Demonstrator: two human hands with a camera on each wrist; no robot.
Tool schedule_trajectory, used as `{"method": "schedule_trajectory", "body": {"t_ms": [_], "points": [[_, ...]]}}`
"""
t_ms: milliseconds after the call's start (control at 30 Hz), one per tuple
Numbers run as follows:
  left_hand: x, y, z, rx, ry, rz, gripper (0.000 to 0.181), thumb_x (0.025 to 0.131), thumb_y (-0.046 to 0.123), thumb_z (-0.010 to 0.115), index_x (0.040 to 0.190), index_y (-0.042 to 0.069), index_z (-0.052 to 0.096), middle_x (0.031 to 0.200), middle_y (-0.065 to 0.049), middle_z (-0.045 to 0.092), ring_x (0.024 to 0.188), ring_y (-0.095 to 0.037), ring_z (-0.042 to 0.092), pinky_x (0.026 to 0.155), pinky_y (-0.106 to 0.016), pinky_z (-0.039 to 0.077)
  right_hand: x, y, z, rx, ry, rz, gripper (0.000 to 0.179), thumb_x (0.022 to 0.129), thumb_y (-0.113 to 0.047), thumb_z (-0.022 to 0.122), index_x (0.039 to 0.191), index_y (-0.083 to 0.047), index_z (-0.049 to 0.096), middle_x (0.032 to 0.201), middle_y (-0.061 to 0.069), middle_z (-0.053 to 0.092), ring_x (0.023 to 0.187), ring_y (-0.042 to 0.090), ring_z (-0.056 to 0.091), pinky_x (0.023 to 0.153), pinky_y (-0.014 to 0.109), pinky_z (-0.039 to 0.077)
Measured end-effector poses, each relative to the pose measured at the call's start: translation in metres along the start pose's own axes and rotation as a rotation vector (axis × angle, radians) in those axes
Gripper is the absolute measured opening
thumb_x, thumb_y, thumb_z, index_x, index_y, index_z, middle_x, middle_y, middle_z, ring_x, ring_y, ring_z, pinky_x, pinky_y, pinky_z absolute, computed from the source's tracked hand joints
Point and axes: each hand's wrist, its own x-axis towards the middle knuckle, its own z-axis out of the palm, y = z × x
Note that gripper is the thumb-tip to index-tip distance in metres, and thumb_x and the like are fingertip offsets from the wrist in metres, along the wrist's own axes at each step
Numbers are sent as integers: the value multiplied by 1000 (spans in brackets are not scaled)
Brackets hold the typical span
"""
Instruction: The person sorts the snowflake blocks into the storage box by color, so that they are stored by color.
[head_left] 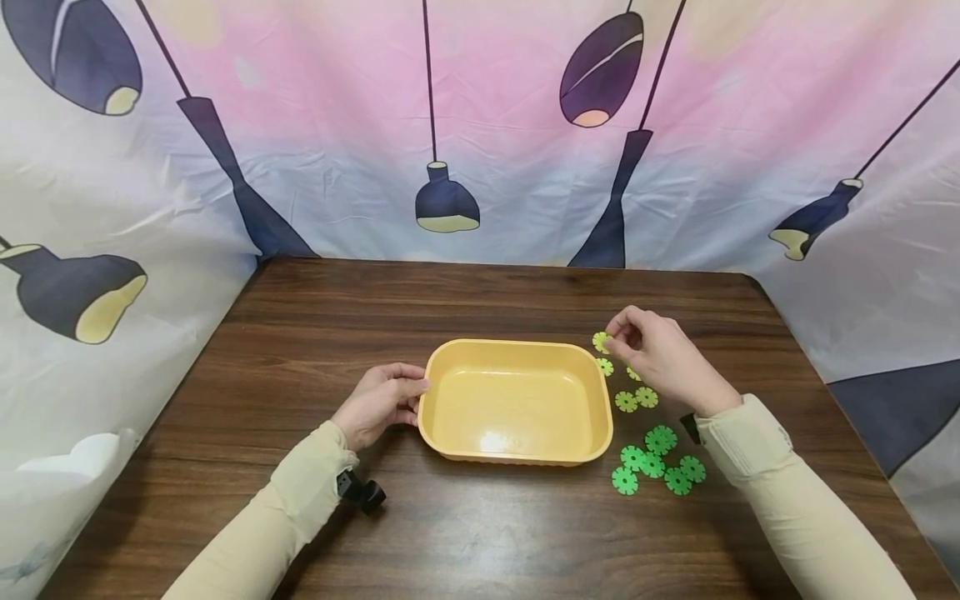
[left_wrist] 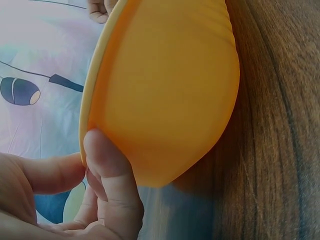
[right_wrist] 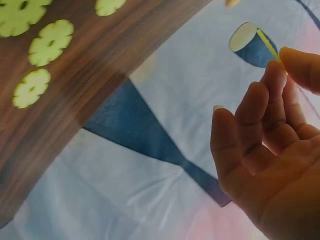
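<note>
A yellow plastic basin point(head_left: 517, 400) with rounded corners stands on the table. My left hand point(head_left: 377, 404) grips its left rim, thumb and fingers on either side of the wall; the left wrist view shows the basin's outer side point(left_wrist: 170, 90). Beyond the basin's right rim, my right hand point(head_left: 663, 354) pinches a yellow-green notched disc point(head_left: 600, 341) between thumb and fingertip. In the right wrist view that disc point(right_wrist: 268, 44) appears edge-on. Several more yellow-green discs point(head_left: 626, 402) lie below the right hand, one partly hidden by it.
Several green notched discs point(head_left: 678, 481) lie in a loose cluster right of the basin, some overlapping, near the right forearm. The dark wooden table point(head_left: 480, 533) ends at a curtain point(head_left: 360, 125) printed with lamps. A small black device point(head_left: 362, 492) sits at the left wrist.
</note>
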Motion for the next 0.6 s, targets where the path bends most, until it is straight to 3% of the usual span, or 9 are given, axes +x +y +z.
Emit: {"method": "schedule_trajectory", "body": {"t_ms": [600], "points": [[1,2,3,12,35,-2,33,95,3,57,122,-12,47,83,-10,57,62,-14,54,52,-24,53,21,-44,15,50,-69,-132,10,94,-14,66,102,-11,61,85,0,66,71,11,60,63,31,51]]}}
